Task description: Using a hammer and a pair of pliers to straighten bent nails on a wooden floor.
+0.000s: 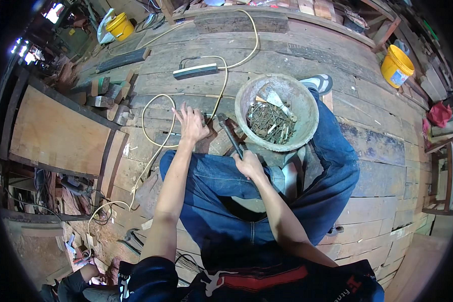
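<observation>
My right hand (249, 165) is wrapped around the dark handle of a hammer (230, 134). Its head points away from me, close to the right side of my left hand (191, 125). That left hand is low over the floor, with its outer fingers stretched and spread. Its thumb and index finger look pressed together by a small greyish piece, too small to make out. Right of the hammer, a worn grey basin (306, 132) rests by my legs. Many thin rusty nails (269, 122) lie in it, along with a pale scraper-like tool (277, 102).
A yellow cable (147, 118) loops across the plank floor to a power strip (195, 71). Wood offcuts (105, 95) and a framed wooden panel (60, 132) are at left. Yellow buckets (396, 66) stand far right and far left. Another hammer (132, 235) lies by my left arm.
</observation>
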Action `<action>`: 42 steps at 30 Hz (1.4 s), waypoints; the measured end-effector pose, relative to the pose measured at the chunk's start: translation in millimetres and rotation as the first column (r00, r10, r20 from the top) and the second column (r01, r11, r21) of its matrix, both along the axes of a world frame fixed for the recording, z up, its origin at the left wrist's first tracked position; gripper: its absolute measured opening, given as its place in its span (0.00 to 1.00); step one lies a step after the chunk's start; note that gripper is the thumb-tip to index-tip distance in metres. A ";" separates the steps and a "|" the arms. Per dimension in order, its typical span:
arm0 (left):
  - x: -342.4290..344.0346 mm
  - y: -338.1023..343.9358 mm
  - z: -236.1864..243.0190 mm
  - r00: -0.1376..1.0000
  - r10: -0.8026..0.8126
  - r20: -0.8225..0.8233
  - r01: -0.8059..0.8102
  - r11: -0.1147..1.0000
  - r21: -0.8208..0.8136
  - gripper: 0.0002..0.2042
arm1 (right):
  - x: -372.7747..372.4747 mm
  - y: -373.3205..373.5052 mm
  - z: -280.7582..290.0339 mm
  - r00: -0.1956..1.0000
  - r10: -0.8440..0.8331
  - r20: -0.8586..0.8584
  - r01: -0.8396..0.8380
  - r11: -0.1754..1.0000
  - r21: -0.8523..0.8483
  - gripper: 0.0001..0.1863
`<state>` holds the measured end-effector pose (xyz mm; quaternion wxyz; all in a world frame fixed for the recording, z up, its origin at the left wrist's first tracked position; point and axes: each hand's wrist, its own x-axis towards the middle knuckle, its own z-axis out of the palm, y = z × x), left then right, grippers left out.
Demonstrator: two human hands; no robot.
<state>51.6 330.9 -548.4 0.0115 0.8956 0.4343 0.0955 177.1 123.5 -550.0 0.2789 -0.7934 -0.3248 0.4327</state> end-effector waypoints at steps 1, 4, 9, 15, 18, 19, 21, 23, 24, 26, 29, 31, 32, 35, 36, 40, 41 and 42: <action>0.0 -0.1 -0.1 1.000 -0.004 0.011 0.004 1.000 0.010 0.20 | -0.2 0.0 -0.9 1.000 0.015 0.019 -0.016 0.998 0.053 0.28; 0.0 -0.5 -0.3 1.000 -0.007 0.028 0.007 1.000 0.024 0.20 | -0.6 -0.1 -3.6 1.000 -0.002 0.015 0.001 0.998 0.065 0.27; -0.9 -1.0 -1.8 0.999 -0.022 0.044 0.021 1.000 0.022 0.20 | -0.2 -0.5 -6.6 1.000 -0.010 -0.026 0.010 1.000 0.005 0.27; -0.1 -0.3 -4.2 0.997 -0.022 0.069 0.020 0.999 0.037 0.19 | 0.8 0.3 -6.1 0.999 0.014 -0.030 -0.012 0.998 0.062 0.23; 0.0 -0.1 -5.9 0.996 -0.035 0.078 0.032 0.999 0.036 0.18 | 0.9 0.3 -4.0 1.000 0.015 -0.020 -0.014 0.998 0.054 0.25; -0.1 0.0 -7.5 0.997 -0.018 0.075 0.015 0.999 0.038 0.17 | 0.9 0.3 -3.5 1.000 0.001 -0.017 -0.001 1.000 0.015 0.27; -0.8 1.5 -12.3 0.997 -0.001 0.073 -0.002 0.999 0.040 0.16 | 0.9 0.4 -3.2 1.000 0.010 -0.017 -0.009 0.999 0.046 0.27; -3.0 5.0 -19.0 0.990 -0.013 0.143 0.022 0.998 -0.062 0.13 | 0.9 0.7 -4.0 1.000 0.011 -0.022 -0.010 0.999 0.045 0.27; -4.4 7.3 -22.6 0.990 -0.013 0.143 0.023 0.998 -0.063 0.13 | 0.9 0.8 -4.9 1.000 0.018 -0.022 -0.017 0.999 0.039 0.27; -7.4 12.2 -29.1 0.966 0.052 0.253 0.066 0.897 -0.437 0.13 | 0.9 0.7 -7.0 0.999 0.025 -0.020 -0.024 0.999 0.031 0.27; -9.7 15.7 -33.9 0.955 -0.054 0.292 0.166 0.913 -0.374 0.14 | 0.3 0.6 -9.2 1.000 0.006 -0.004 -0.006 0.998 0.057 0.27; -9.6 15.3 -32.5 0.955 -0.015 0.298 0.172 0.842 -0.511 0.15 | 0.7 0.4 -9.2 1.000 0.015 -0.010 -0.015 1.000 0.027 0.22; -9.0 13.9 -31.0 0.954 -0.015 0.299 0.173 0.842 -0.512 0.15 | 0.8 0.4 -8.9 1.000 0.022 -0.011 -0.021 0.998 0.061 0.22; -7.9 8.0 -25.6 0.987 -0.009 0.162 0.081 0.892 -0.444 0.16 | 0.5 0.2 -7.1 1.000 0.020 0.003 -0.020 0.997 0.070 0.22; -7.9 6.7 -23.8 0.993 -0.035 0.115 0.080 0.909 -0.409 0.16 | 0.5 0.2 -6.4 1.000 0.017 -0.007 -0.017 0.997 0.070 0.22; -7.2 4.9 -21.9 0.996 -0.083 0.025 0.086 0.945 -0.317 0.14 | 0.6 0.3 -5.7 1.000 0.000 -0.020 0.000 1.000 0.026 0.27; -7.3 4.8 -22.2 0.997 -0.077 0.025 0.081 0.946 -0.314 0.14 | 0.5 0.3 -5.8 1.000 0.012 -0.018 -0.011 0.998 0.059 0.27; -7.3 4.5 -22.7 0.997 -0.077 0.022 0.080 0.956 -0.283 0.14 | 0.5 0.4 -6.1 1.000 0.009 -0.016 -0.008 0.998 0.061 0.27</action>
